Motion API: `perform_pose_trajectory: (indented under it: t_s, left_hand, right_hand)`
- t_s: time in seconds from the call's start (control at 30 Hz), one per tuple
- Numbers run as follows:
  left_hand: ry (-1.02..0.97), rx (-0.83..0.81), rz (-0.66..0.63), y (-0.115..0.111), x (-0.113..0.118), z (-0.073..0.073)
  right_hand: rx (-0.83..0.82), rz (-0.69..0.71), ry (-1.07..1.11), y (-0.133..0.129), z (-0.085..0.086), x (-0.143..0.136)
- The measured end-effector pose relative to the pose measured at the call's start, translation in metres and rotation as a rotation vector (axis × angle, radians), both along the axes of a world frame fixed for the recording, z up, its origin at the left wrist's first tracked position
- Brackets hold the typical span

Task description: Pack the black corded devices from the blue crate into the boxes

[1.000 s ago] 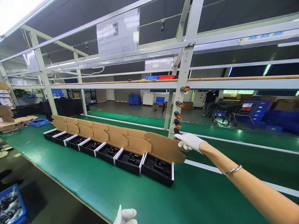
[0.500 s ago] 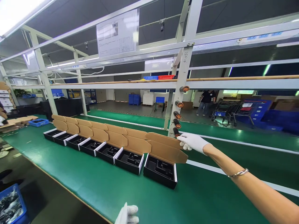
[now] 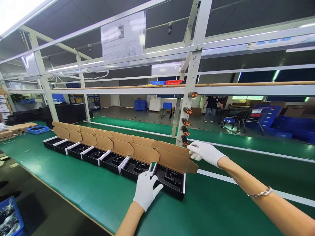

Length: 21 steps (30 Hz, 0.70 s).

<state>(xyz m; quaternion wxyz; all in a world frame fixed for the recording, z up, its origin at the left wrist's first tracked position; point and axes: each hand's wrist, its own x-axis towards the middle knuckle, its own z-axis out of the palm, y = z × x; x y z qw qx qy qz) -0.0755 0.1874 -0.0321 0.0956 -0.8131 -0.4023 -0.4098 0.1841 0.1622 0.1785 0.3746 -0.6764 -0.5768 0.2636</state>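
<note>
A row of open black boxes with raised brown cardboard lids runs along the green table; shaped black inserts lie inside. My left hand, in a white glove, has its fingers spread over the near side of the two rightmost boxes. It holds nothing. My right hand, also gloved in white, has its fingers curled together at the upper right edge of the rightmost box's lid. Just above its fingertips is the lowest of several black cylinders with orange-marked ends on the white post.
The white frame post rises behind the boxes. A shelf above carries a blue tray and a red tray. Another blue tray lies at the table's far left. A blue crate stands low left. A person stands beyond.
My left hand has come up from the bottom edge to the two rightmost boxes, its fingers spreading. My right hand remains at the lid's edge.
</note>
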Motion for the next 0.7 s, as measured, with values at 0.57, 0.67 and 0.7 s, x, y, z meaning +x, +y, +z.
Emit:
perform_pose_trajectory:
  t_s: [0.57,0.67,0.7]
  left_hand:
    - [-0.063,0.055,0.032,0.002,-0.002,-0.014]
    - [-0.071,0.059,0.030,0.002,-0.002,-0.013]
    - [-0.077,0.061,0.032,0.002,-0.002,-0.013]
  right_hand:
    - [0.183,-0.480,-0.963,0.030,0.072,-0.036]
    - [0.247,-0.496,-1.000,0.031,0.069,-0.035]
    - [0.269,-0.509,-1.017,0.028,0.067,-0.033]
